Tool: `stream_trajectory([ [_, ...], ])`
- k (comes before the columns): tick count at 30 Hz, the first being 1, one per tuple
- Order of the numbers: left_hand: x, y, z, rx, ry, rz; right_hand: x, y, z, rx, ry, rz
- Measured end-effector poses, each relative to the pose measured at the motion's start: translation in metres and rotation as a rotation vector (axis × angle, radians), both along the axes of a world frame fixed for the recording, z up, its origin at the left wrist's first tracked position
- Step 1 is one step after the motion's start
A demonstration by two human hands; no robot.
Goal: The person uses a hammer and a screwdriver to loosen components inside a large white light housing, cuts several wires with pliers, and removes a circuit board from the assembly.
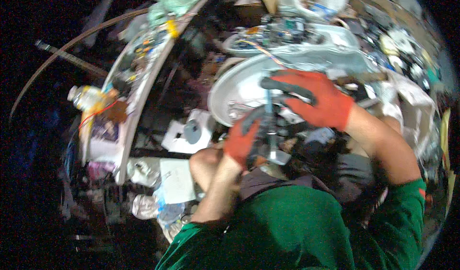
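My left hand, in a red glove with dark grey fingers, closes around the lower part of a long, thin, bluish strip-like piece. The piece stands nearly vertical in the picture; blur hides its kind. My right hand, gloved the same way, reaches in from the right with fingers stretched and apart. Its foremost fingertip is at the upper end of the piece, perhaps touching it. Just beyond both hands lies a large pale oval basin, with small items and thin wires inside.
Behind the basin, a second pale tray holds electronic parts. A long white trough runs along the left, a plastic bottle beside it. A white panel with a grey disc lies left of my knee. White sacks crowd the right.
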State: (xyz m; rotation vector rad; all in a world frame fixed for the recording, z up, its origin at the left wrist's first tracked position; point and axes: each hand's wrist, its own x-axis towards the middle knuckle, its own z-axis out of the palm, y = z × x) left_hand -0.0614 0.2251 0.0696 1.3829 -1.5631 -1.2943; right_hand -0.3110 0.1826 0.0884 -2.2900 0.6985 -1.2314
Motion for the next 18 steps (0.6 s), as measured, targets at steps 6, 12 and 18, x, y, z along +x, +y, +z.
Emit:
stream_trajectory([
  [6,-0.014,-0.001,-0.005,0.048,0.349,-0.115,-0.005,0.002,-0.002,0.131,0.064,0.025],
  [12,-0.02,-0.005,0.01,-0.016,0.759,0.125,0.004,0.016,-0.005,0.252,-0.01,0.036],
  [18,-0.023,-0.021,0.031,-0.121,1.032,0.215,0.035,0.031,-0.017,0.6,-0.232,0.267],
])
